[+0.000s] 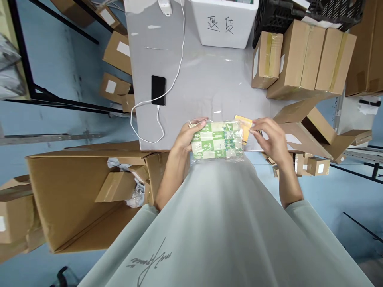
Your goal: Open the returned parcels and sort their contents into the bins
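Observation:
A green-and-white patterned packet point(218, 140) in a clear plastic bag is held over the near edge of the grey table point(197, 79). My left hand point(188, 134) grips the packet's left end, fingers wrapped round it. At the packet's right end my right hand point(271, 137) pinches the bag's clear edge. A small yellow-orange piece point(244, 124) lies on the table just behind the packet, between my right fingers and the bag.
A black phone point(158, 90) on a white charging cable point(176, 75) lies on the table's left. A white bin with writing point(224, 22) stands at the back. Cardboard boxes point(302, 59) stack on the right. A large open carton point(86, 191) sits on the floor at left.

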{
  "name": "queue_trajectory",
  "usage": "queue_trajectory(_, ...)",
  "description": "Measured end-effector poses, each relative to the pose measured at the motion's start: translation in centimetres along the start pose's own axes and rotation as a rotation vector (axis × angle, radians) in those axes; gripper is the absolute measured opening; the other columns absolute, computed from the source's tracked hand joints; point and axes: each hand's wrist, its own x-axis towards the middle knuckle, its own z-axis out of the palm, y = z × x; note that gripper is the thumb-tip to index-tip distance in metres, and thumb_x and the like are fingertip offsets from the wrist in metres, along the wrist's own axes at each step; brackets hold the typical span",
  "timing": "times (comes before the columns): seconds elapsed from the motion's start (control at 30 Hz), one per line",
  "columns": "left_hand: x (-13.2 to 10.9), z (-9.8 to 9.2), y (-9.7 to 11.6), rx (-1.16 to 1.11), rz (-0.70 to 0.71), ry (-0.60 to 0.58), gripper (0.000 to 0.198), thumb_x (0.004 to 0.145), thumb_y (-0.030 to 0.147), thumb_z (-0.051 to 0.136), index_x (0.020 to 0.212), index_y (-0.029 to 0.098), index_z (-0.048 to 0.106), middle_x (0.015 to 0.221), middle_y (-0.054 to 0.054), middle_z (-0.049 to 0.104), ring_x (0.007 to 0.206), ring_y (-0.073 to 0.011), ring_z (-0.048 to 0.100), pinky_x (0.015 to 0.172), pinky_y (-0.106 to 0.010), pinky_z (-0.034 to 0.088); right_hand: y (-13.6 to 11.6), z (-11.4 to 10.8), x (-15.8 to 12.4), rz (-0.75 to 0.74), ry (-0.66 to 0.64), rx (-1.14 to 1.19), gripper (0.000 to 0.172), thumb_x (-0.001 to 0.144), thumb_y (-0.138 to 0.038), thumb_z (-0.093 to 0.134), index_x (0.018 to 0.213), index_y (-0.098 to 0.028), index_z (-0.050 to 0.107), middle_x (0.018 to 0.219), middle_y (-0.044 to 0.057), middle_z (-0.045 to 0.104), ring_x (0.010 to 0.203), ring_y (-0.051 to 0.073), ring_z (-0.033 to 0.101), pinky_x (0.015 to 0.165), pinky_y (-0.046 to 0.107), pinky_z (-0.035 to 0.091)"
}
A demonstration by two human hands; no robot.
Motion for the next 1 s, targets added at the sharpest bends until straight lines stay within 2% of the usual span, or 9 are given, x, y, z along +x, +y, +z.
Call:
queue_trajectory(0.13,-0.1,-1.6,-0.2,-0.090,0.008,0.031,0.071,0.069,0.062,0.107,0.122,0.020,0.086,0.099,-0.010,0.086,0.088,-0.0278,0.084,0.074,-0.036,0.070,0.4,-0.5,-0.5,0.054,0.161,0.052,0.024,0.117,-0.049,0.067,0.115,-0.033,0.085,0.111,0.007,0.080,0.114,0.030,0.079,0.103,0.053,0.066)
queue_trajectory(0.33,-0.7,-1.4,0.4,-0.064,0.127,0.136,0.072,0.070,0.060,0.109,0.124,0.019,0.085,0.092,-0.008,0.084,0.083,-0.0253,0.083,0.071,-0.033,0.069,-0.1,2.2,0.0,0.217,0.356,-0.008,0.038,0.118,-0.052,0.062,0.149,-0.034,0.076,0.123,0.008,0.079,0.097,0.022,0.077,0.084,0.040,0.067)
queue_trajectory(0.43,-1.1,-1.0,0.6,-0.045,0.193,0.195,0.076,0.069,0.062,0.110,0.126,0.020,0.084,0.091,-0.007,0.083,0.084,-0.0261,0.084,0.072,-0.034,0.070,-0.9,3.1,0.5,0.319,0.431,-0.070,0.039,0.118,-0.059,0.058,0.130,-0.029,0.079,0.108,0.007,0.076,0.087,0.021,0.073,0.076,0.035,0.062)
queue_trajectory(0.5,-1.6,-0.6,0.7,-0.032,0.232,0.231,0.079,0.069,0.065,0.109,0.129,0.020,0.083,0.095,-0.008,0.084,0.088,-0.0273,0.086,0.075,-0.035,0.071,-1.8,4.1,0.8,0.364,0.336,-0.091,0.043,0.114,-0.065,0.064,0.106,-0.026,0.078,0.095,0.005,0.074,0.081,0.020,0.070,0.075,0.035,0.059)
queue_trajectory(0.57,-2.2,-0.2,0.7,-0.018,0.259,0.262,0.083,0.070,0.067,0.108,0.133,0.020,0.081,0.101,-0.009,0.086,0.093,-0.0286,0.087,0.078,-0.036,0.072,-2.5,5.4,1.2,0.407,0.186,-0.082,0.048,0.108,-0.070,0.072,0.091,-0.025,0.073,0.088,0.004,0.073,0.079,0.020,0.068,0.076,0.035,0.057)
queue_trajectory(0.63,-2.6,0.1,0.6,0.003,0.278,0.282,0.086,0.071,0.071,0.106,0.135,0.020,0.080,0.106,-0.011,0.086,0.098,-0.0298,0.087,0.082,-0.037,0.073,-2.8,6.7,1.4,0.455,0.086,-0.024,0.050,0.106,-0.072,0.072,0.088,-0.025,0.070,0.088,0.003,0.073,0.076,0.019,0.065,0.078,0.035,0.056)
queue_trajectory(0.7,-2.8,0.0,0.5,0.025,0.292,0.293,0.088,0.072,0.074,0.104,0.137,0.021,0.079,0.109,-0.011,0.086,0.104,-0.0314,0.087,0.084,-0.038,0.073,-2.6,7.4,1.6,0.497,0.052,0.113,0.053,0.107,-0.074,0.068,0.087,-0.025,0.068,0.085,0.002,0.071,0.071,0.018,0.061,0.076,0.035,0.054)
queue_trajectory(0.83,-2.3,-1.6,0.2,0.021,0.294,0.305,0.083,0.076,0.079,0.099,0.135,0.025,0.079,0.111,-0.010,0.086,0.113,-0.0339,0.086,0.088,-0.040,0.074,-1.3,5.4,1.5,0.621,0.009,0.509,0.059,0.096,-0.083,0.079,0.085,-0.026,0.067,0.068,-0.003,0.057,0.061,0.016,0.052,0.061,0.031,0.046)
queue_trajectory(1.0,-1.2,-4.2,0.3,-0.049,0.241,0.246,0.072,0.076,0.077,0.100,0.124,0.026,0.083,0.114,-0.011,0.088,0.115,-0.0341,0.086,0.089,-0.040,0.075,0.2,2.6,1.8,0.750,-0.078,0.768,0.066,0.077,-0.082,0.098,0.079,-0.024,0.068,0.067,-0.004,0.053,0.057,0.011,0.045,0.051,0.027,0.035)
